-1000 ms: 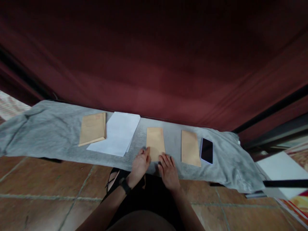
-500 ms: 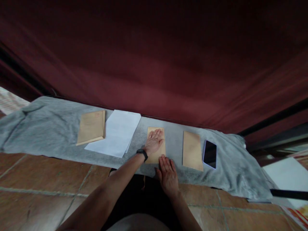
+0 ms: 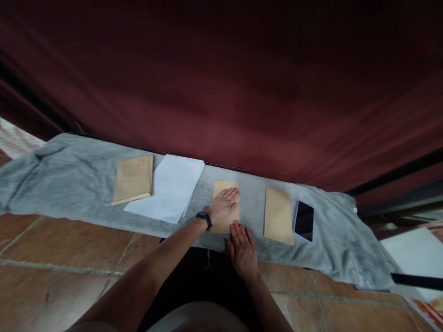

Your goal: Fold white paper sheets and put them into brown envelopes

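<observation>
A brown paper envelope lies on the grey cloth in front of me. My left hand, with a dark band on the wrist, rests flat across its middle, fingers stretched out toward the upper right. Lower down, my right hand lies flat, its fingertips touching the envelope's lower right corner and its palm at the cloth's near edge. To the right is another brown envelope, apart from both hands. On the left, white paper sheets lie partly under a stack of brown envelopes.
A phone lies right of the far envelope. Grey cloth covers the long, narrow surface, rumpled at both ends. Behind it hangs a dark red curtain. The floor is brown tile. A white panel shows at far right.
My left hand has slid slightly down the envelope, leaving more of its top edge uncovered. My right hand stays at the lower corner. The view has shifted slightly.
</observation>
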Demonstrator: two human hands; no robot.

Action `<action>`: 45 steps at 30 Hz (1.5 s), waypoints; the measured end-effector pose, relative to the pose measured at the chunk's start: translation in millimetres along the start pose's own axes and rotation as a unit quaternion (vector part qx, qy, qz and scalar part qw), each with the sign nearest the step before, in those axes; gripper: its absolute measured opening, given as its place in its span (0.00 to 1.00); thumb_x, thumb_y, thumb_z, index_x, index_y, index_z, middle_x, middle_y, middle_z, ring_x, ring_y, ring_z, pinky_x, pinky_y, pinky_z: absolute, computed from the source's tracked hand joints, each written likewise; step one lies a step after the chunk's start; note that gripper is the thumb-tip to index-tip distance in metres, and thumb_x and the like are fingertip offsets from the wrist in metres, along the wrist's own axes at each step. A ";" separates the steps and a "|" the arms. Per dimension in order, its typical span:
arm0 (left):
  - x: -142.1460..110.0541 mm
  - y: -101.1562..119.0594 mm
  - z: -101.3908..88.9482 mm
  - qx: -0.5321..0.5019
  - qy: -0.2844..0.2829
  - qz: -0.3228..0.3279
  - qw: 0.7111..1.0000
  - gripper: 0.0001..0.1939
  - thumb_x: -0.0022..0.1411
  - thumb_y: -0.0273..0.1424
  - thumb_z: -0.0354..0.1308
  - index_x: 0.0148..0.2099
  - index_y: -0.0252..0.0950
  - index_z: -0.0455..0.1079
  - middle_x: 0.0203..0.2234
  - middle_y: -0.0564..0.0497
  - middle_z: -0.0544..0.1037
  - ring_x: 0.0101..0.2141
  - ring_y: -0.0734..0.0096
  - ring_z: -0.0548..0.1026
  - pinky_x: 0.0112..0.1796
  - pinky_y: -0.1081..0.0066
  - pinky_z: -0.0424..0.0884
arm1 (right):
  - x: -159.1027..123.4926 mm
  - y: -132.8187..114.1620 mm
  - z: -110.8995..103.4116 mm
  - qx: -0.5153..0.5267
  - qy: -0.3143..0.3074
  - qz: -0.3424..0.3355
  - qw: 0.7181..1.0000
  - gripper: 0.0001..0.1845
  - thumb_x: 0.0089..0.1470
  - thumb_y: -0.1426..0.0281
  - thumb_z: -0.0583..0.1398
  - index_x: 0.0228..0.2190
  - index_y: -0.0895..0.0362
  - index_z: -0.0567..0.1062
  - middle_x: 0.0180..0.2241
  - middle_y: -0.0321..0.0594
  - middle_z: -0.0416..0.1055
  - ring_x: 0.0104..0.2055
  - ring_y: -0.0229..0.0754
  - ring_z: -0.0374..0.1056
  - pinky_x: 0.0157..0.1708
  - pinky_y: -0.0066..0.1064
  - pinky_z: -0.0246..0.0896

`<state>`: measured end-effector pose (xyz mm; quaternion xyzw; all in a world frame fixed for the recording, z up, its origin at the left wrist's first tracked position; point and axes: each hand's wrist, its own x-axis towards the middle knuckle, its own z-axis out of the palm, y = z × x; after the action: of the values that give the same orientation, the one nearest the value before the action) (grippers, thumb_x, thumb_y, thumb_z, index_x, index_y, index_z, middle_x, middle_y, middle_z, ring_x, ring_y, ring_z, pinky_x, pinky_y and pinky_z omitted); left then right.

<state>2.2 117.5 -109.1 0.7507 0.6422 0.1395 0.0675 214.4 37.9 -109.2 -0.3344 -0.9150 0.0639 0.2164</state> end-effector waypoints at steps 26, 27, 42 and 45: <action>-114.9 55.2 -23.7 0.038 -0.026 0.137 0.990 0.33 0.73 0.45 0.47 0.70 0.28 0.54 0.68 0.38 0.60 0.69 0.60 0.53 0.68 0.60 0.44 | -10.8 9.8 14.4 0.034 0.017 0.023 0.999 0.28 0.71 0.64 0.42 0.67 0.59 0.57 0.63 0.52 0.65 0.67 0.48 0.57 0.65 0.49 0.50; -117.1 55.4 -23.6 0.038 -0.028 0.139 0.989 0.34 0.72 0.46 0.48 0.70 0.28 0.54 0.68 0.37 0.60 0.69 0.60 0.53 0.68 0.60 0.44 | -11.1 9.8 14.4 0.030 0.015 0.023 0.999 0.28 0.71 0.64 0.42 0.67 0.59 0.56 0.63 0.51 0.65 0.67 0.48 0.56 0.66 0.48 0.49; -134.0 54.5 -19.8 0.007 -0.016 0.137 0.990 0.38 0.69 0.47 0.55 0.69 0.25 0.55 0.66 0.32 0.61 0.68 0.55 0.56 0.67 0.59 0.52 | 2.3 -1.8 13.1 0.067 -0.010 -0.004 0.998 0.29 0.72 0.62 0.40 0.68 0.60 0.56 0.65 0.50 0.62 0.68 0.46 0.55 0.66 0.49 0.49; -135.4 54.1 -19.4 0.003 -0.010 0.132 0.991 0.35 0.68 0.45 0.56 0.67 0.26 0.59 0.65 0.33 0.64 0.67 0.54 0.59 0.66 0.58 0.53 | 3.7 -5.3 16.3 0.055 -0.014 -0.015 0.998 0.29 0.72 0.62 0.41 0.68 0.60 0.54 0.66 0.50 0.61 0.69 0.45 0.55 0.66 0.46 0.50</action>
<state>29.1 -26.1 -92.1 0.8306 0.5370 0.1380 0.0522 201.6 36.7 -121.1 -0.3075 -0.9178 0.1154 0.2229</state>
